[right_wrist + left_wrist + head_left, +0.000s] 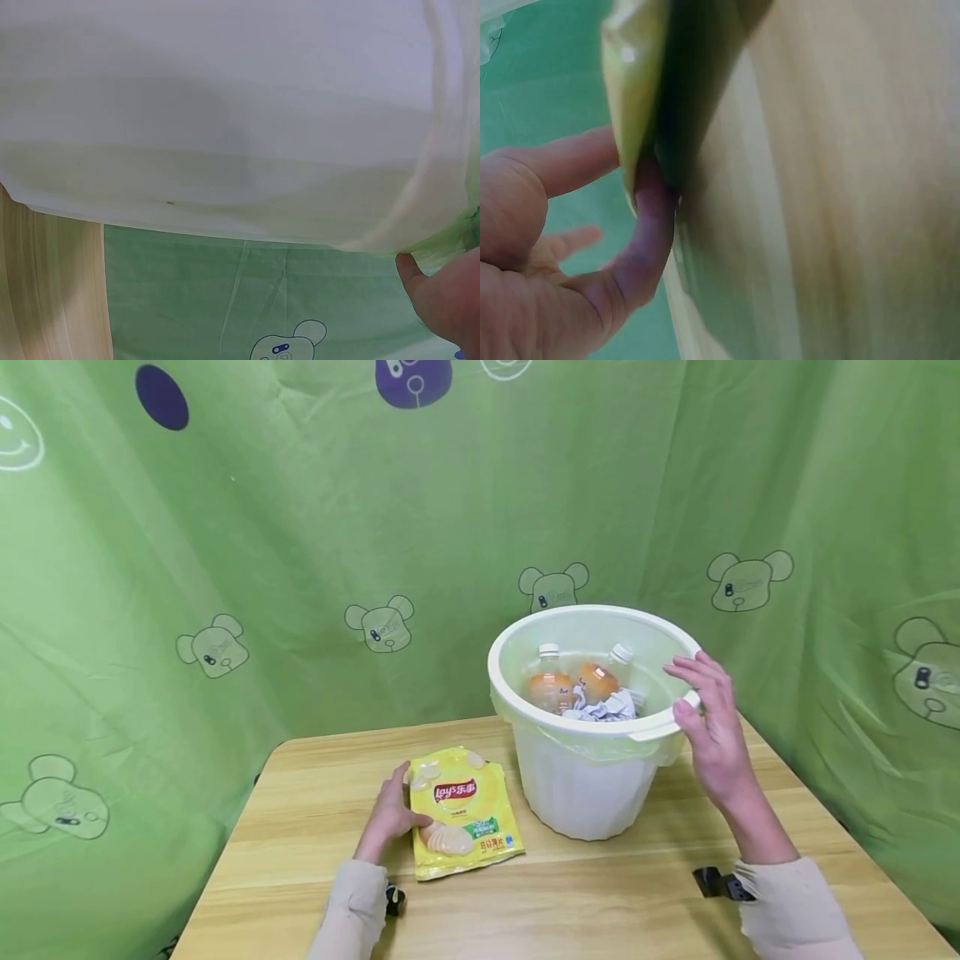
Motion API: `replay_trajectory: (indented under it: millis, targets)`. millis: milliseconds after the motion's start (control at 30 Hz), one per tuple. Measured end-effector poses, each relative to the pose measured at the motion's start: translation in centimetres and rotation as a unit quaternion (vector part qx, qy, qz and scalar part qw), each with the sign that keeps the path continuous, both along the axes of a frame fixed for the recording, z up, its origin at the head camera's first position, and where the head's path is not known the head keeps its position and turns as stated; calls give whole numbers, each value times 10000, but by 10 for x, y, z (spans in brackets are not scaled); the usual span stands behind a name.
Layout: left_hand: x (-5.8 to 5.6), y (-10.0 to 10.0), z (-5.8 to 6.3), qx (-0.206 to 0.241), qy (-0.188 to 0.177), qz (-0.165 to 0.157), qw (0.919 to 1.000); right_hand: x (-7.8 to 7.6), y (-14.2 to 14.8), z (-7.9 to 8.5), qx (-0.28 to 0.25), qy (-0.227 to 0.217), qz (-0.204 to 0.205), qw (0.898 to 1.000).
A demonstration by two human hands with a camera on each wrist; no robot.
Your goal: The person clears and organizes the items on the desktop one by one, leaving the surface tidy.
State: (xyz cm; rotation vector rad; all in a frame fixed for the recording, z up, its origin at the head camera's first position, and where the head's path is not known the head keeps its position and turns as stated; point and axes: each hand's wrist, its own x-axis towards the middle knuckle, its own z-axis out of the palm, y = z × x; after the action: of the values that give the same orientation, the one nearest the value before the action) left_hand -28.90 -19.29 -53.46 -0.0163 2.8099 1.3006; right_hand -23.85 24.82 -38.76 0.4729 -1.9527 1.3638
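My left hand [392,817] grips the left edge of a yellow Lay's potato chip bag [459,777] that lies face up on the table. The left wrist view shows that bag [634,82] between the thumb and a finger, its edge raised from the wood. My right hand [716,727] rests at the right rim of a white trash bin [585,785], fingers spread and fairly straight over the edge. In the right wrist view its thumb [420,281] touches the bin's rim area. A pale green liner [600,745] folds over the rim.
Inside the bin stand two clear bottles with orange labels, one a bottle [550,681] at left, beside crumpled white paper [603,706]. The wooden table [300,827] meets a green curtain [450,510] behind and at both sides.
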Motion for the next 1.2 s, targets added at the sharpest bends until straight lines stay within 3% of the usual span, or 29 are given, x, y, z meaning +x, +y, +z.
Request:
replay_trajectory:
  millis: [267,767,967,1200]
  targets:
    - [1,-7,1,587,-51,-142,9982,-1,0,1,-4,27,-5,10000]
    - [0,-11,1,880,-61,-171,9960,2,-1,1,15,-33,-26,10000]
    - [0,-14,2,1499,-116,-307,9882,1,0,1,31,38,-9,10000]
    - [0,-20,10,2083,53,-185,9779,1,0,2,46,37,-11,10000]
